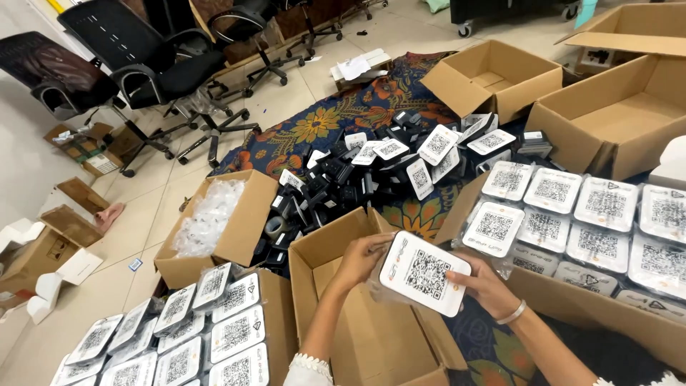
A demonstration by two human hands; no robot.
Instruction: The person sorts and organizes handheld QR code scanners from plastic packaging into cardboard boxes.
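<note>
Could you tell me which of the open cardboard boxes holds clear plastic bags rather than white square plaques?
The box left of centre, beside the black pile; it alone holds crumpled clear bags.

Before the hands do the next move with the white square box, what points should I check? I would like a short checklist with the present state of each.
1. Both hands on the white square box: ok; left hand at its left edge, right hand at its right edge.
2. Clear plastic wrap around the box: cannot tell whether it is fully on or off.
3. Open carton below the hands has free space: ok.
4. Box face turned up toward the camera: ok.
5. Filled carton to the right has a free slot: cannot tell.
6. Black pieces on the patterned cloth lie apart from the hands: ok.
</note>
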